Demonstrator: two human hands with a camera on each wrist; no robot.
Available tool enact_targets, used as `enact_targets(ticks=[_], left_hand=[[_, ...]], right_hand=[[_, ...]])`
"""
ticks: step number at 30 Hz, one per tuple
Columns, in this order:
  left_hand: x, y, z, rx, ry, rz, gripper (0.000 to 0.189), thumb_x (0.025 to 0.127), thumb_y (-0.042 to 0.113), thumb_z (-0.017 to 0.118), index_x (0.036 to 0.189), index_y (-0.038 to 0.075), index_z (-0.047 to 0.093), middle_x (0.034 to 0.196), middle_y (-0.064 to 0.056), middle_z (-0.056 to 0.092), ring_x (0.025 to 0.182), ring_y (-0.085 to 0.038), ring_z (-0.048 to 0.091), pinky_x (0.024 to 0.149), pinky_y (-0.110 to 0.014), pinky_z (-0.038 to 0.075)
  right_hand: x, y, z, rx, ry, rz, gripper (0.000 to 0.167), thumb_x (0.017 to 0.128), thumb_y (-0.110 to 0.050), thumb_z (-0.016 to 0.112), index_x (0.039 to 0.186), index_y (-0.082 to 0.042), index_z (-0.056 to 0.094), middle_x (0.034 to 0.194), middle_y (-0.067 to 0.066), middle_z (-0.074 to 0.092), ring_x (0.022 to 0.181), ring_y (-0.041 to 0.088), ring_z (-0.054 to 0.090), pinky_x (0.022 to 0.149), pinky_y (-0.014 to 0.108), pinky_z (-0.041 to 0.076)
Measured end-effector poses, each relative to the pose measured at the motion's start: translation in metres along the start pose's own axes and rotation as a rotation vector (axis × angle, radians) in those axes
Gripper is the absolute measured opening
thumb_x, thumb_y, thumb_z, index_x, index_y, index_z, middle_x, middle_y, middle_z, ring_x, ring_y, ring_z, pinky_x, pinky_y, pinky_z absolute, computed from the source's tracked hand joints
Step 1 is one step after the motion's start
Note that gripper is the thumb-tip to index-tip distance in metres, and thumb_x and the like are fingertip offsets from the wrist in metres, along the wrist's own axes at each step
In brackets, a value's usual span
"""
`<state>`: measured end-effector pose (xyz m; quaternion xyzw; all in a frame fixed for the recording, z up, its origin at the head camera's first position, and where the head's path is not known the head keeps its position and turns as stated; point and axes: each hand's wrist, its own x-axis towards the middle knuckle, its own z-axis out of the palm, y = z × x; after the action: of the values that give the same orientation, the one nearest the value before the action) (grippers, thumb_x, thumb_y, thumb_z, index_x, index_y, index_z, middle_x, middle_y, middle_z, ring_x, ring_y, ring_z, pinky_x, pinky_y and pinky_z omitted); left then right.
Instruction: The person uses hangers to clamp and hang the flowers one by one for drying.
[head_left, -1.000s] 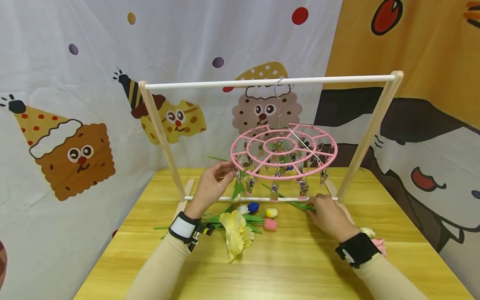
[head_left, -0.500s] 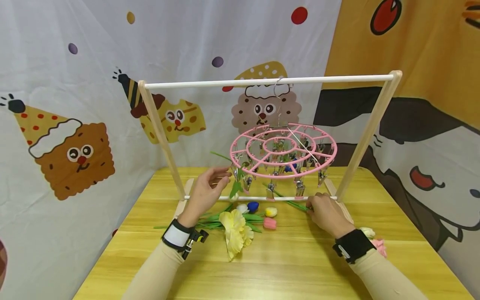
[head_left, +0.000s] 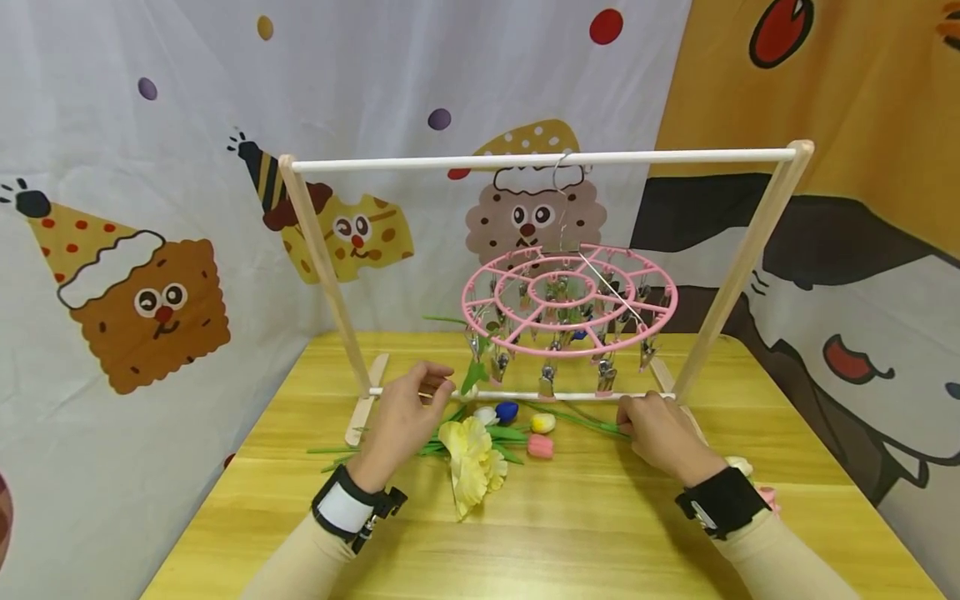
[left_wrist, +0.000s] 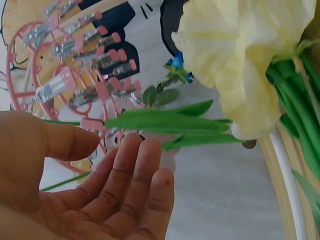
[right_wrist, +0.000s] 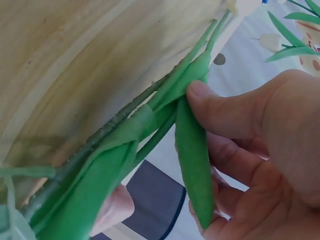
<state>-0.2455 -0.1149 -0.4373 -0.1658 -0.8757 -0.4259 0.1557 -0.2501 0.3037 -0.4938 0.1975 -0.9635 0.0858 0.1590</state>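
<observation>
A pink round clip hanger hangs from the rack. A white tulip dangles head-down from a clip on its left side, its green leaf showing below the ring. My left hand is just left of that tulip, fingers loosely bent and holding nothing. In the left wrist view the fingertips overlap the tulip's leaves. Low on the right, my right hand pinches green flower stems close to the table. In the right wrist view the thumb presses a green leaf against the curled fingers.
A white rail on wooden posts frames the hanger. A large yellow flower, a blue tulip, a yellow tulip and a pink tulip lie between the hands. A blue flower also hangs among the clips.
My left hand has drawn down and left, away from the hanger's clip. The hanger swayed slightly. My right hand has stayed at the stems.
</observation>
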Motion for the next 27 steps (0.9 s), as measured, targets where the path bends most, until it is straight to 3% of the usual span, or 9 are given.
enact_targets(ticks=[7,14,22,27], left_hand=[[-0.010,0.010,0.012,0.020,-0.078,0.048,0.013,0.115,0.013,0.076,0.125,0.009,0.083,0.109,-0.005,0.086,0.102,-0.022,0.082,0.095,-0.049,0.072],[-0.014,0.013,0.029,-0.013,-0.115,0.098,0.012,0.112,0.010,0.078,0.123,0.010,0.083,0.115,-0.008,0.087,0.102,-0.022,0.083,0.092,-0.044,0.073],[-0.015,0.012,0.036,-0.006,-0.092,0.134,0.030,0.109,0.014,0.085,0.138,0.006,0.079,0.131,-0.017,0.082,0.106,-0.033,0.085,0.092,-0.052,0.073],[-0.016,0.015,0.031,-0.042,-0.133,0.111,0.019,0.109,0.018,0.085,0.128,0.013,0.085,0.115,-0.006,0.089,0.097,-0.020,0.084,0.087,-0.034,0.072]], right_hand=[[0.000,-0.004,-0.014,-0.042,0.057,-0.063,0.032,0.092,0.008,0.091,0.085,-0.014,0.068,0.077,-0.004,0.065,0.074,0.018,0.051,0.068,0.036,0.044],[0.000,-0.006,-0.026,-0.011,0.112,-0.036,0.026,0.090,0.012,0.089,0.091,-0.013,0.079,0.087,0.003,0.081,0.076,0.022,0.061,0.072,0.046,0.058],[-0.006,-0.021,-0.035,0.078,0.160,-0.087,0.027,0.092,0.008,0.093,0.097,-0.017,0.082,0.092,-0.004,0.084,0.085,0.018,0.068,0.073,0.039,0.061],[-0.009,-0.034,-0.041,0.171,0.204,-0.085,0.030,0.092,0.008,0.093,0.097,-0.019,0.083,0.092,-0.005,0.081,0.086,0.015,0.071,0.069,0.032,0.059]])
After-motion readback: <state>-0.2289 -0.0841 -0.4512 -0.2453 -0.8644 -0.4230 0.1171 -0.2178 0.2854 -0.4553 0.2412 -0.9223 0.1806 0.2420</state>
